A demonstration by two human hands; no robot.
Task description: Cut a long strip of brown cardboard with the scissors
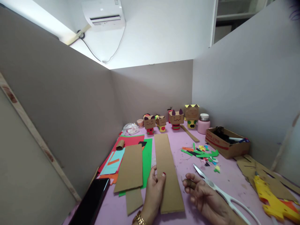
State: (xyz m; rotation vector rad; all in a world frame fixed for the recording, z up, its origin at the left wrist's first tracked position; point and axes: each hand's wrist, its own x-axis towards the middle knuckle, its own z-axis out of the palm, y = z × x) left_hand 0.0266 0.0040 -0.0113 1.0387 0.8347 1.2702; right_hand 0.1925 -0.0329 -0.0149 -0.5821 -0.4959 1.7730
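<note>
My left hand (155,187) grips the left edge of a long cardboard strip (167,168), its thumb on top and fingers beneath. The strip points away from me over the purple table. To its right, my right hand (201,195) is palm up with curled fingers, pinching a small brown piece (190,183) that looks like cardboard. White-handled scissors (220,190) lie beside and partly behind that hand. Left of the strip, a cardboard sheet (130,170) rests on green paper (147,156), with a smaller cardboard piece (134,200) below it.
Several cat-faced cardboard figures (176,118) stand at the back beside a pink jar (203,124). Paper scraps (199,152) and a cardboard box (226,143) are on the right, with a yellow glue gun (269,197) nearer. A phone (90,200) lies at front left. Grey partitions (152,90) enclose the table.
</note>
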